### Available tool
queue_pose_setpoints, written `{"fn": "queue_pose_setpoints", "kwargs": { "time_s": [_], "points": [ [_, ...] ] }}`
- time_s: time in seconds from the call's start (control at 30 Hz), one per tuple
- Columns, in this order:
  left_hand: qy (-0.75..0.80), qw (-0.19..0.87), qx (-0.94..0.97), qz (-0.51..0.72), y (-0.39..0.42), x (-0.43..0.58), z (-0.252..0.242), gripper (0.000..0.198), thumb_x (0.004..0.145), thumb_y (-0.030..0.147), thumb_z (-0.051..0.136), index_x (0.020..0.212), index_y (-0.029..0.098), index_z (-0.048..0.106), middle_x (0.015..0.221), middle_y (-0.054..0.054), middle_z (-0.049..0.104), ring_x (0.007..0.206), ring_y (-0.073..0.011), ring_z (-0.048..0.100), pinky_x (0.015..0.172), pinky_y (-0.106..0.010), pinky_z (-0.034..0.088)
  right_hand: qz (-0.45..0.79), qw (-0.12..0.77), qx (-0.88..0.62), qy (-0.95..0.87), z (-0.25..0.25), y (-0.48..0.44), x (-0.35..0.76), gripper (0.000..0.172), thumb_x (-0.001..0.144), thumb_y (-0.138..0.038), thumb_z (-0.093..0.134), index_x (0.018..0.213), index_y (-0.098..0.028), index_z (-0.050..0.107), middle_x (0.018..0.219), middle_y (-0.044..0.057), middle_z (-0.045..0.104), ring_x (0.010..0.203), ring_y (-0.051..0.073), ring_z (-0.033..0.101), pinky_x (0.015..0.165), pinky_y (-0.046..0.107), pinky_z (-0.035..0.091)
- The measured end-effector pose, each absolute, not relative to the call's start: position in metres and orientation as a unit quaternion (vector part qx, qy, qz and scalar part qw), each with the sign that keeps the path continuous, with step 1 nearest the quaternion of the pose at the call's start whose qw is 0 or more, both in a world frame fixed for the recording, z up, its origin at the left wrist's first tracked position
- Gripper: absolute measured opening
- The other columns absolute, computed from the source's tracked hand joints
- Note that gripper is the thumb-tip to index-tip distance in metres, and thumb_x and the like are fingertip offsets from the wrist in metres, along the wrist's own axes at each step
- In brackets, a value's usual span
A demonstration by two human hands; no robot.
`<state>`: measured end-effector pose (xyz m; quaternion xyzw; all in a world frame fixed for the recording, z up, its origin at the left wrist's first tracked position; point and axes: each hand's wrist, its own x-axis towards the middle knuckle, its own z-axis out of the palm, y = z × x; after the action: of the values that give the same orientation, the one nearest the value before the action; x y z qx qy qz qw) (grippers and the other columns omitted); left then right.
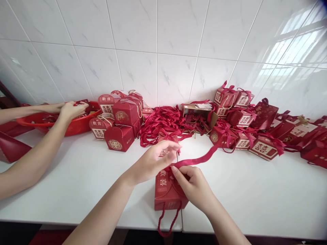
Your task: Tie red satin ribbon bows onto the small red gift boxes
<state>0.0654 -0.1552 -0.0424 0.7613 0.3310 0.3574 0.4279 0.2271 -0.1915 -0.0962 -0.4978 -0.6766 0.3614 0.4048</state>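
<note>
A red gift box (165, 194) with gold characters lies flat near the table's front edge, its cord handle hanging over the edge. My left hand (153, 159) hovers over the box's top, fingers curled in a pinch around a ribbon end. My right hand (192, 185) rests on the box's right side, pinching a red ribbon (201, 158) that runs up and right toward the boxes behind.
A pile of loose red ribbons (163, 123) lies by the tiled wall. Several red boxes (120, 119) stand at left; several ribboned boxes (245, 131) crowd the right. Another person's hands (70, 109) reach into a red basin (76, 125) at far left.
</note>
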Motion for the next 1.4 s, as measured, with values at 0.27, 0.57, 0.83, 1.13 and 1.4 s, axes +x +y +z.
{"fn": "queue_pose_setpoints", "kwargs": {
  "time_s": [0.27, 0.57, 0.83, 1.13, 1.4],
  "points": [
    [0.462, 0.361, 0.697, 0.413, -0.177, 0.056, -0.092, 0.014, 0.078, 0.032, 0.067, 0.075, 0.020, 0.071, 0.096, -0.006, 0.074, 0.095, -0.0240, 0.067, 0.089, -0.036, 0.051, 0.441, 0.516, -0.482, -0.553, -0.102, -0.193, 0.222, 0.029, 0.083, -0.045, 0.058, 0.077, -0.021, 0.041, 0.058, -0.002, 0.059, 0.051, 0.011, 0.047, 0.049, 0.022, 0.033],
    [0.425, 0.316, 0.708, 0.468, -0.186, 0.067, -0.108, 0.009, 0.081, 0.015, 0.058, 0.074, 0.021, 0.055, 0.092, -0.004, 0.071, 0.098, -0.0197, 0.065, 0.088, -0.032, 0.049, 0.330, 0.540, -0.495, -0.596, -0.112, -0.195, 0.219, 0.015, 0.084, -0.034, 0.059, 0.082, -0.021, 0.053, 0.069, 0.001, 0.065, 0.062, 0.014, 0.061, 0.058, 0.023, 0.047],
    [0.436, 0.278, 0.706, 0.485, -0.183, 0.066, -0.113, 0.016, 0.076, 0.008, 0.055, 0.068, 0.022, 0.057, 0.088, -0.003, 0.072, 0.095, -0.0205, 0.066, 0.086, -0.033, 0.050, 0.233, 0.496, -0.509, -0.663, -0.114, -0.203, 0.223, 0.019, 0.083, -0.033, 0.061, 0.086, -0.019, 0.073, 0.087, 0.008, 0.061, 0.059, 0.013, 0.056, 0.052, 0.026, 0.049],
    [0.449, 0.353, 0.672, 0.472, -0.179, 0.068, -0.111, 0.031, 0.082, 0.020, 0.060, 0.113, 0.022, 0.058, 0.091, -0.003, 0.072, 0.098, -0.0197, 0.066, 0.095, -0.033, 0.046, 0.307, 0.475, -0.513, -0.646, -0.115, -0.198, 0.227, 0.017, 0.085, -0.031, 0.057, 0.077, -0.022, 0.069, 0.128, 0.009, 0.054, 0.122, 0.030, 0.045, 0.100, 0.049, 0.038],
    [0.443, 0.339, 0.684, 0.471, -0.166, 0.071, -0.106, 0.019, 0.082, 0.026, 0.062, 0.100, 0.021, 0.060, 0.098, -0.004, 0.069, 0.100, -0.0200, 0.063, 0.095, -0.032, 0.044, 0.414, 0.484, -0.453, -0.624, -0.113, -0.194, 0.231, 0.026, 0.088, -0.037, 0.054, 0.075, -0.020, 0.067, 0.135, 0.010, 0.051, 0.128, 0.027, 0.043, 0.107, 0.046, 0.032]
  ]
}}
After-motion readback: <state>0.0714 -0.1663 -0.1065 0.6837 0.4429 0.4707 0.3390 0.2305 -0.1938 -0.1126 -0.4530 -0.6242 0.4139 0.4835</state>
